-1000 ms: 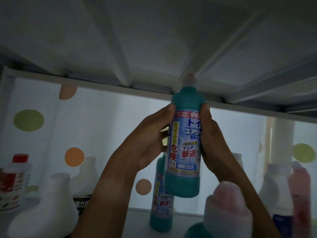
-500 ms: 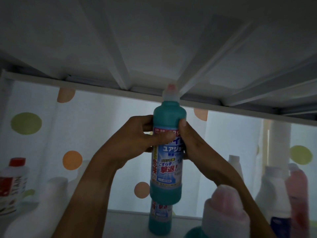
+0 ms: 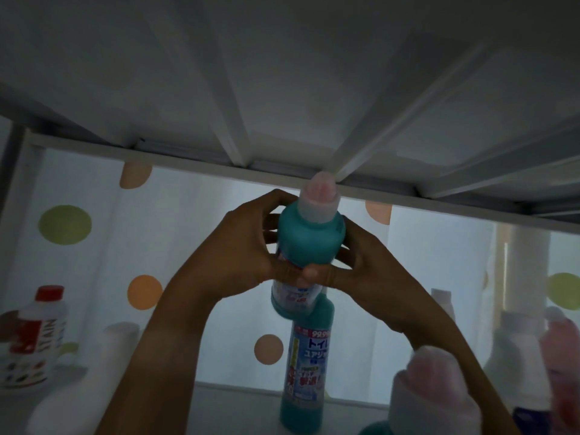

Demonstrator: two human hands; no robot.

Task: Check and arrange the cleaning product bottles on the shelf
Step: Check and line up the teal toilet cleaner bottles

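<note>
— It's dim in here. What's overhead?

— The underside of the upper shelf board [image 3: 282, 73], pale grey-white, with raised ribs [image 3: 230, 133] fanning toward its far edge, where a white rail [image 3: 194, 157] runs across.

— And behind that?

— A translucent white curtain [image 3: 94, 246] with light glowing softly through it, the only brightness here. It's printed with polka dots: a green dot [image 3: 65, 224] near the left edge, an orange dot [image 3: 144, 291] lower down, a peach dot [image 3: 268, 349] toward the middle, another green dot [image 3: 565, 291] at the right edge.

— Anything else?

— A grey upright post [image 3: 14, 146] in the left corner, and a pale column [image 3: 527, 271] at the right, blurred.
</note>
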